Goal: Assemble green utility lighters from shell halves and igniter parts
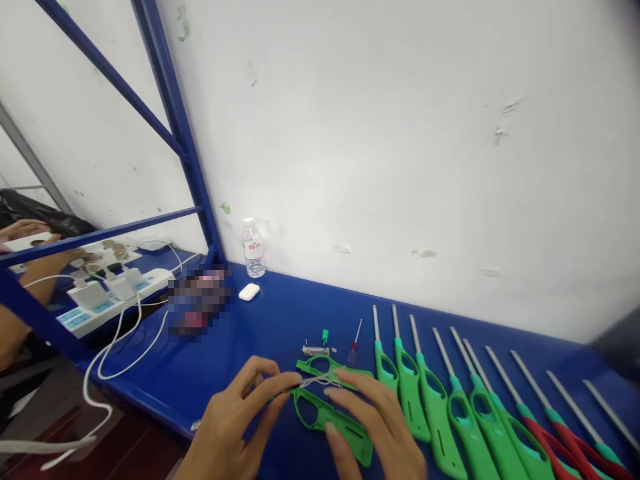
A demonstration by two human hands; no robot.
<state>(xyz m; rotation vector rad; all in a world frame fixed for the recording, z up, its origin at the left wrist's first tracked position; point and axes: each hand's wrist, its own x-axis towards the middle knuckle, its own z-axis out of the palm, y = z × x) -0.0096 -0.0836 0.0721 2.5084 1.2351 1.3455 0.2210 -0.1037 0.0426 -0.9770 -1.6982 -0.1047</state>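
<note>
My left hand (235, 417) pinches one end of a thin pale wire (320, 381) between thumb and forefinger, beside the tip of a green lighter shell half (345, 427). My right hand (383, 423) curls around that shell half, its thumb over the handle and its fingertips by the wire. Just behind lies a second green shell half (320, 365). Farther back are a small metal-and-clear lighter part (316, 351), a little green trigger piece (325, 337) and a screwdriver (354, 347) with a dark red handle.
Several long-nosed green lighters (410, 393) and red-handled lighters (575, 433) line the right side of the blue table (280, 313). A water bottle (254, 250) and white case (249, 292) stand near the wall. Left, beyond a blue frame (187, 160), are a power strip (160, 280) and another person's hands.
</note>
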